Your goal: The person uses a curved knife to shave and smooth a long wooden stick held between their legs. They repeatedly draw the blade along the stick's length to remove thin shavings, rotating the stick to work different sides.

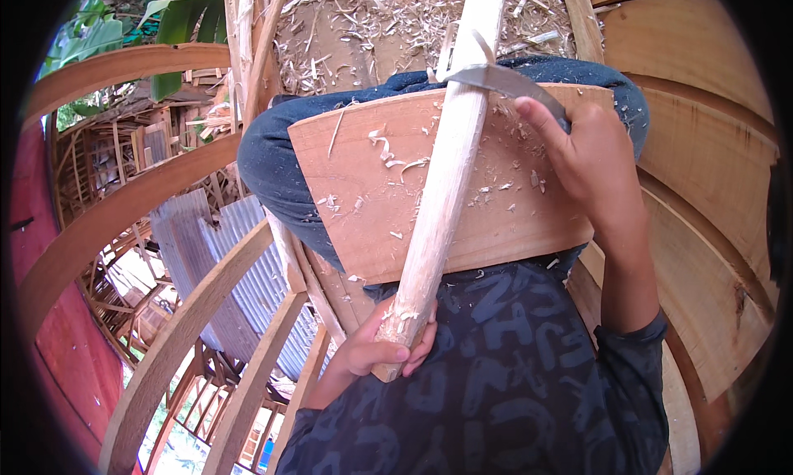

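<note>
— Stick (446, 178), pale and freshly shaved: where does it lie?

— Slanting across a wooden board (355, 202) that rests on the person's lap, its lower end in the left hand (388, 347).

— How do those fingers sit?

— Curled tight round the butt of the stick, thumb across the front.

— And the right hand (591, 165)?

— Closed on the handle of a curved knife (504, 80); the blade lies crosswise against the stick's upper part, well above the left fingers. Shavings (388, 157) dot the board and the ground beyond the knees.
</note>
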Demonstrator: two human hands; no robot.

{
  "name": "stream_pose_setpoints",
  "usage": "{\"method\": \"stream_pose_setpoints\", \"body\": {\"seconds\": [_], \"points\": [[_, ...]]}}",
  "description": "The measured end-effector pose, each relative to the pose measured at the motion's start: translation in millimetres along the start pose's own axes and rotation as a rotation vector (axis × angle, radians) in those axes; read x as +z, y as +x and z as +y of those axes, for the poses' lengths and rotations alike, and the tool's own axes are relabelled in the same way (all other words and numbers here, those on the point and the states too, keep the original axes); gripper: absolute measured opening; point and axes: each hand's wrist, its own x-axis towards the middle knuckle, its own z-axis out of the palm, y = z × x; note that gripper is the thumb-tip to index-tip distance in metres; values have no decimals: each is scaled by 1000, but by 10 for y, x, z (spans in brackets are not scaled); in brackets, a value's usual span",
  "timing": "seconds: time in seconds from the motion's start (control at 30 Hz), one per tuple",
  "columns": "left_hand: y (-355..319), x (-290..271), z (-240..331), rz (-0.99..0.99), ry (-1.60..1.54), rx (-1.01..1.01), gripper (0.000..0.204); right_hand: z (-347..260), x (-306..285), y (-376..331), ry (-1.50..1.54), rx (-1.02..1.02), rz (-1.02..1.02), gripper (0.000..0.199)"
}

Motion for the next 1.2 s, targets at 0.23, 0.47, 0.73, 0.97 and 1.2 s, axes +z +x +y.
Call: {"method": "stream_pose_setpoints", "body": {"seconds": [0.23, 0.47, 0.73, 0.97, 1.2], "points": [[-100, -32, 77, 55, 1, 18, 61, -240, 70, -133, -57, -257, 56, 73], [-115, -34, 73, 45, -28, 32, 61, -151, 34, 119, -35, -221, 141, 74], [-167, -64, 72, 52, -133, 14, 62, -235, -92, 212, -136, -146, 118, 71], [-273, -167, 87, 58, -102, 7, 62, -488, 59, -56, -115, -337, -50, 69], [-294, -245, 33, 57, -116, 18, 62, -379, -29, 239, -62, -170, -8, 72]]}}
